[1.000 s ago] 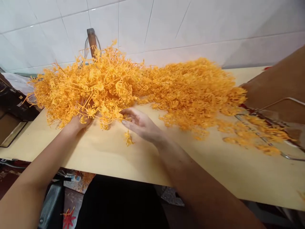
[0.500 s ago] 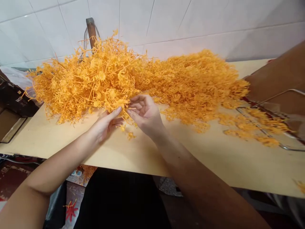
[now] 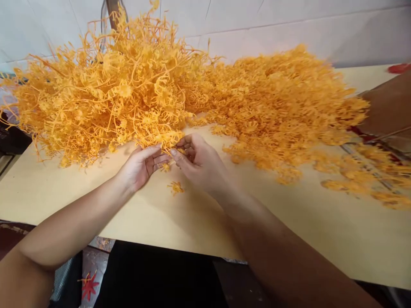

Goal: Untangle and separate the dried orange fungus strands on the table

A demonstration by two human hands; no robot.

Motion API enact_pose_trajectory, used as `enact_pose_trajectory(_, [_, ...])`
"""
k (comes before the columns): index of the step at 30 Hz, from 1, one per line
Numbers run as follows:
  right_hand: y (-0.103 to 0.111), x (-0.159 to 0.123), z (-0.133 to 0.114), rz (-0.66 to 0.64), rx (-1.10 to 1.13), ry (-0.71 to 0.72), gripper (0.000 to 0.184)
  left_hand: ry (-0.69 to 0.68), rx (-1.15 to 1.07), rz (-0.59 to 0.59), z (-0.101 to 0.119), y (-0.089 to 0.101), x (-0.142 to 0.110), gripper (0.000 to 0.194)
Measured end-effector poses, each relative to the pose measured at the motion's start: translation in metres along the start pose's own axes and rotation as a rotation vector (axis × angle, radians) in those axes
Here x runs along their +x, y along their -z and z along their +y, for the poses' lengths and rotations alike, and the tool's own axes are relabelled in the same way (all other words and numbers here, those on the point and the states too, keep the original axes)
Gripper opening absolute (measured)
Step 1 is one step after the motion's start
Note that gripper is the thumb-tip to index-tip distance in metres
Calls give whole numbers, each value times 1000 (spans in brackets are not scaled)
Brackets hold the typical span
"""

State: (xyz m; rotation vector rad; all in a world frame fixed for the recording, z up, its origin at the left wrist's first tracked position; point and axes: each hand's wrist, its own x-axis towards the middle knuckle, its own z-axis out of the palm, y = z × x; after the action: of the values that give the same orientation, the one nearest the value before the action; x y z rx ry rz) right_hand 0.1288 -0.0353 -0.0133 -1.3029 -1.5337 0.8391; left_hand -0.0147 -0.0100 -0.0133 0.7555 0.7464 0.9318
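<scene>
A large tangled heap of orange plastic sprigs [image 3: 105, 90] covers the left of the pale wooden table [image 3: 305, 222]. A denser heap of small orange pieces [image 3: 282, 102] lies to its right. My left hand [image 3: 139, 164] and my right hand [image 3: 199, 160] meet at the front edge of the left heap. Both pinch a small orange sprig [image 3: 167, 149] between fingertips. One loose orange piece [image 3: 175, 187] rests on the table just below my hands.
A white tiled wall [image 3: 289, 25] runs behind the table. A brown post [image 3: 113, 7] pokes up behind the left heap. Another person's arm [image 3: 388, 107] and a wire basket with orange pieces [image 3: 379, 171] are at the right edge. A dark box [image 3: 9, 141] sits far left.
My left hand came out from under the heap and joined my right hand at the heap's front edge. Both now pinch a sprig. The view has moved closer and lower.
</scene>
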Motion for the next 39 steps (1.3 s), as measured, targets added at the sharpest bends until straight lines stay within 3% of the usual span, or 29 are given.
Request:
enact_pose_trajectory(8, [3,-2,-3,-34,3,40,10,28,-41,-145,-6,-1,-2,22])
enact_pose_trajectory(19, [1,0,1,26,84,-43,10,50,-44,10,-7,1,0,8])
enact_pose_trajectory(25, [-3,2,8,-9,79,-41,6,6,-13,-140,-5,-3,-5,24])
enact_pose_trajectory(33, [-12,-1,15,-134,-84,46,6,17,-39,126,-11,-5,2,6])
enact_pose_trajectory(39, [-5,-1,7,-195,-186,205,10,19,-62,194,-9,-7,3,6])
